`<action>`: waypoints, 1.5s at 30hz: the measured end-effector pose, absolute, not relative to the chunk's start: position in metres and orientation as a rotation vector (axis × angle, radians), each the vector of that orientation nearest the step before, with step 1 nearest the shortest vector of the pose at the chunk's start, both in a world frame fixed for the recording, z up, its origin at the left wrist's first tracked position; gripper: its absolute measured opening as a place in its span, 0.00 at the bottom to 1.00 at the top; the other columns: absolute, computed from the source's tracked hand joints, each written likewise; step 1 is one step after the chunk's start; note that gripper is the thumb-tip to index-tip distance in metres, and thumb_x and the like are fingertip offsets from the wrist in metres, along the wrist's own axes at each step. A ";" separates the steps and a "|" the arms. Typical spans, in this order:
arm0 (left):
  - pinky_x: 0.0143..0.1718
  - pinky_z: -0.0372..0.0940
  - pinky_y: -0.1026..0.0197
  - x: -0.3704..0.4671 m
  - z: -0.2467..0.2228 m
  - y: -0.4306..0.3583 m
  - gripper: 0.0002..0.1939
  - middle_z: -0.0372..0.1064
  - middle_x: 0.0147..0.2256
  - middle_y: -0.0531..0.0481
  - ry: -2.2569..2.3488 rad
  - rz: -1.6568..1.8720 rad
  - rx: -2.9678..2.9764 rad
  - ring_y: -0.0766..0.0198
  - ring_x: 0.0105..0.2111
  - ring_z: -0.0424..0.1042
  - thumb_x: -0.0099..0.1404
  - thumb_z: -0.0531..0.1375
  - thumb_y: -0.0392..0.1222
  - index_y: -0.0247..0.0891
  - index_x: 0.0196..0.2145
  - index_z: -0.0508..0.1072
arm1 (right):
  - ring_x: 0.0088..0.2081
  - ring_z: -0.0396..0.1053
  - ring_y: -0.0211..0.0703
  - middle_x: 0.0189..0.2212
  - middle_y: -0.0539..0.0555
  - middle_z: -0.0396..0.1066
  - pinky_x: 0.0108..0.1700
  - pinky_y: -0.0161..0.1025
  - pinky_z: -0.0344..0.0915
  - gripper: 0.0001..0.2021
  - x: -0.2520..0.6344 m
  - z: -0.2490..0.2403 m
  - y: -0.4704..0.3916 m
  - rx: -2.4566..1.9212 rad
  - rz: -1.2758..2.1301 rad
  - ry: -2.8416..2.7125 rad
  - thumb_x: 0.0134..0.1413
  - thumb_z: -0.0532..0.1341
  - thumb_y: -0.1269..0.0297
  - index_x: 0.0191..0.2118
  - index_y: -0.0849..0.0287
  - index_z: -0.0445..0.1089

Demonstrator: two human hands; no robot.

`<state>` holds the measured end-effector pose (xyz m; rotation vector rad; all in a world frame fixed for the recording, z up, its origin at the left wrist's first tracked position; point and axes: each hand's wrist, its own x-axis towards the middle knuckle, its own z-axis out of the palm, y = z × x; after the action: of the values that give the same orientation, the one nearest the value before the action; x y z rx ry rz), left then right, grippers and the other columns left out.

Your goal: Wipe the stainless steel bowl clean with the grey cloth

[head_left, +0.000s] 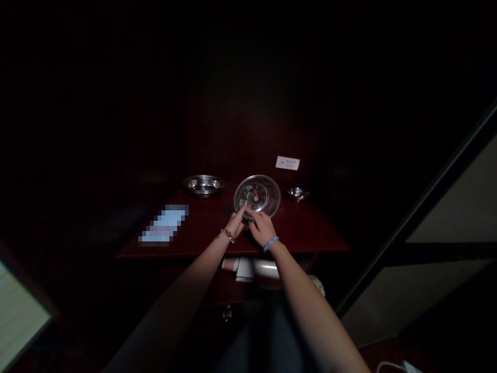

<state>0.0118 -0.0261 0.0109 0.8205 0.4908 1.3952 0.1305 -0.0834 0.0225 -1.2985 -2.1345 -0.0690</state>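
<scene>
Round, shiny stainless-steel bowl (273,196) is sitting tilted at the middle of the dark-red worktop (306,228) in the head view, its opening facing the wearer. A small red-and-black patch, prob. a label, is showing inside. L hand (235,225), w/ a beaded bracelet (228,236), and R hand (264,227), w/ a pale-blue wristband (271,243), are meeting at the bowl's near lower rim. A small dark grey-green item (249,218) is lying btwn them; can't tell what. Both hands' fingers are bending inward, partly closed, but can't tell if either set is gripping rim or item.

A wide, shallow steel bowl (204,185) is standing to the L, a small steel dish (297,195) to the R, just beside the tilted bowl. A white card w/ black marks (288,163) is showing behind.

For good handling, one hand should be steadying the rim, thumb & fingers on opp. sides, while the other is working w/ light pressure, esp. as smooth metal is likely to slip. Lean should be staying constant, w/ wrists & bracelet clear of the edge, & R elbow room enough to avoid nudging the dish.
</scene>
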 end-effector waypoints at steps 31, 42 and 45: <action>0.53 0.67 0.58 0.022 0.071 -0.056 0.12 0.78 0.43 0.46 0.196 1.551 0.592 0.62 0.45 0.75 0.59 0.63 0.36 0.35 0.42 0.76 | 0.63 0.48 0.53 0.65 0.47 0.58 0.62 0.52 0.41 0.30 0.121 0.052 -0.100 -1.443 -0.596 -1.743 0.60 0.53 0.69 0.67 0.44 0.54; 0.32 0.69 0.61 0.015 0.026 -0.019 0.17 0.77 0.29 0.47 0.621 1.493 0.741 0.62 0.28 0.75 0.50 0.68 0.45 0.32 0.35 0.74 | 0.59 0.54 0.53 0.59 0.51 0.66 0.62 0.52 0.42 0.22 0.131 0.035 -0.087 -1.563 -0.470 -1.923 0.60 0.54 0.64 0.60 0.49 0.64; 0.29 0.67 0.62 0.014 0.019 -0.013 0.19 0.76 0.28 0.48 0.720 1.501 0.736 0.62 0.28 0.75 0.50 0.67 0.50 0.34 0.35 0.73 | 0.59 0.54 0.53 0.60 0.51 0.65 0.61 0.52 0.44 0.22 0.131 0.032 -0.086 -1.582 -0.451 -1.995 0.61 0.54 0.63 0.60 0.48 0.64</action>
<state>0.0142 -0.0126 0.0194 0.7358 0.7197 1.5009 0.1307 -0.0855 0.0319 -1.5820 -1.9950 -0.4506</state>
